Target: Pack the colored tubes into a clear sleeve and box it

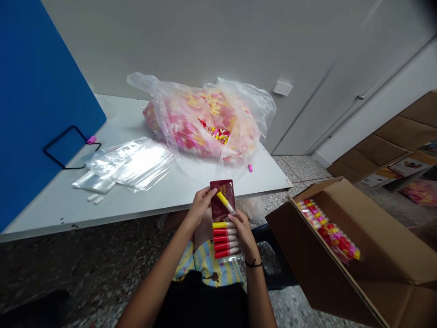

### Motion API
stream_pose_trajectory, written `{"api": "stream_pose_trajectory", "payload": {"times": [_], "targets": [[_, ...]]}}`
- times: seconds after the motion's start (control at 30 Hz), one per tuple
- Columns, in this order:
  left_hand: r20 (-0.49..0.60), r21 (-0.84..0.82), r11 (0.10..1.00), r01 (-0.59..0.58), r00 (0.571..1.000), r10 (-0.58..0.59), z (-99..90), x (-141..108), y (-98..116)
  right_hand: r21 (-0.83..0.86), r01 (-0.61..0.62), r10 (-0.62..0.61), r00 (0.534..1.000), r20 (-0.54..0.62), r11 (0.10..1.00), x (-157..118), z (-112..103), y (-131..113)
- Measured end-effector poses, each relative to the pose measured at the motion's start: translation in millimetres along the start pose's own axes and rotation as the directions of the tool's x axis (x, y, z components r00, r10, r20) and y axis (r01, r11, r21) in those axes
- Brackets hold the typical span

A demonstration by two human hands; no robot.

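A clear packet hangs upright in front of my lap, with a dark red printed card at its top. Below the card, several red tubes with pale ends and a yellow one lie stacked crosswise. Another yellow tube with a clear end slants across the card. My left hand is closed, its thumb and finger pinching the tube's yellow end at the card's left edge. My right hand is closed on the packet's right side, its thumb by the tube's clear end.
A big translucent bag of many small coloured pieces stands on the white table. Flat clear bags, a pink cap and a black wire stand are there too. At right, an open cardboard box holds filled packets.
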State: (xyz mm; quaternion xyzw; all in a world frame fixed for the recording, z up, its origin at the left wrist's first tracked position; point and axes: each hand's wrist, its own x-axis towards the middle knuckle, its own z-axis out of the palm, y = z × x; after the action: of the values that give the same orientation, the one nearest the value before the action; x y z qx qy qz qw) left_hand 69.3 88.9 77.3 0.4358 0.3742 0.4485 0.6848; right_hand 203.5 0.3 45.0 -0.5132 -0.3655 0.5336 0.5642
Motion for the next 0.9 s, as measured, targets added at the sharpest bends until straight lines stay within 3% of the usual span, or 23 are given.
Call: {"api": "stream_pose_trajectory", "payload": {"times": [0.17,0.43,0.6,0.73,0.9], "targets": [[-0.022,0.046,0.999,-0.017,1.000,0.018,-0.8,0,0,-0.023,-0.022,0.020,0.998,-0.064,1.000,1,-2,5],[0.097,0.028,0.999,-0.024,0.995,0.021,-2.1,-2,5,0.014,-0.015,0.016,0.995,-0.095,1.000,-2,-3,7],[-0.029,-0.027,0.999,0.043,0.999,-0.044,-0.5,0,0,0.010,-0.024,0.025,0.990,-0.142,1.000,-2,5,7],[-0.032,0.036,0.999,-0.023,0.999,0.024,1.1,3,-4,0.055,-0.009,0.016,0.992,-0.126,0.998,1,8,10],[0.050,0.099,0.991,-0.086,0.995,0.081,-1.3,4,-8,0.074,-0.009,0.024,0.981,-0.195,0.997,3,4,17]]}}
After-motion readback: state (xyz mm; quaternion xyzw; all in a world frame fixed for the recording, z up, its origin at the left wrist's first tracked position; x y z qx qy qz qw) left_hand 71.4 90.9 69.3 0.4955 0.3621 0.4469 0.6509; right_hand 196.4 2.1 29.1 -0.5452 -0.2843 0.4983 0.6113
